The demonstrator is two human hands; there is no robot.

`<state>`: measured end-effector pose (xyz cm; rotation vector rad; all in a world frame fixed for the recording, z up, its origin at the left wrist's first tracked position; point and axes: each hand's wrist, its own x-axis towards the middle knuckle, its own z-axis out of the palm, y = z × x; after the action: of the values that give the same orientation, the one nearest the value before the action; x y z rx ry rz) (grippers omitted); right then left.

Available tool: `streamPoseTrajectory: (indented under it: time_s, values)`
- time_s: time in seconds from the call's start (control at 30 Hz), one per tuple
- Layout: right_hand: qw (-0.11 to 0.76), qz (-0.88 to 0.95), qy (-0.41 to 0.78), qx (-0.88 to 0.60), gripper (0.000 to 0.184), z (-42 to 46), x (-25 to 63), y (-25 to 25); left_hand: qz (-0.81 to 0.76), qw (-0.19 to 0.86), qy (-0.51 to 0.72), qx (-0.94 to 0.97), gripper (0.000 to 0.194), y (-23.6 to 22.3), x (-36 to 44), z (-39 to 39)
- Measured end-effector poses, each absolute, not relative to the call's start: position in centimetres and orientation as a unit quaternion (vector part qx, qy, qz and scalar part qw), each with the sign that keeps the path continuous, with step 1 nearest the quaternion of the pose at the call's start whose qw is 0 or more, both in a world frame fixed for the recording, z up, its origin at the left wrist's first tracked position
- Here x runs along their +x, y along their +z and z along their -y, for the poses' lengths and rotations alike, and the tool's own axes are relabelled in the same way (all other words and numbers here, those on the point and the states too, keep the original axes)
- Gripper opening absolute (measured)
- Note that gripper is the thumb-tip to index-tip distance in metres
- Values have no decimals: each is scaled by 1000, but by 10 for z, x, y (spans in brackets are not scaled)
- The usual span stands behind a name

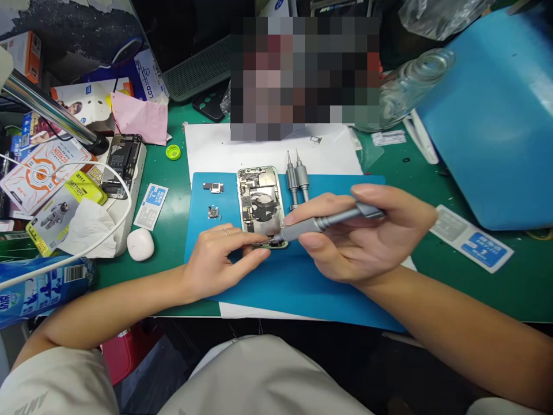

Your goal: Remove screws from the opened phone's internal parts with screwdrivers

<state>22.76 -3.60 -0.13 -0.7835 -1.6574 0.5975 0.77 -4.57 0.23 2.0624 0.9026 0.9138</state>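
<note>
An opened smartphone (pixel 264 199) lies on a blue mat (pixel 345 276), its inner parts bare. My left hand (pixel 222 256) holds the phone's lower end, with the index finger over the inside and the thumb at the bottom edge. In my right hand (pixel 371 236) is a grey precision screwdriver (pixel 298 230), slanting down so that its tip meets the phone's lower part beside my left fingertip. What lies under the tip is too small to make out. Left of the phone sit a small metal-and-black part (pixel 213 188) and a little pile of screws and bits (pixel 213 212).
Two more screwdrivers (pixel 298 176) lie beyond my right hand. A white earbud case (pixel 140 244), a green cap (pixel 173 152) and another opened phone (pixel 123 164) are to the left. A glass jar (pixel 415 80) and a blue panel (pixel 492 132) stand at the right.
</note>
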Motion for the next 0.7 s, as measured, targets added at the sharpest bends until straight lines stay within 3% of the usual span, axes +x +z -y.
streamPoseTrajectory:
  time_s: [0.2, 0.7]
  values:
    - [584, 740, 206, -261, 67, 27, 224, 3, -341, 340, 355, 802, 18, 2, 8, 45]
    - [572, 740, 198, -294, 59, 29, 226, 3, -336, 327, 349, 811, 18, 0, 8, 46]
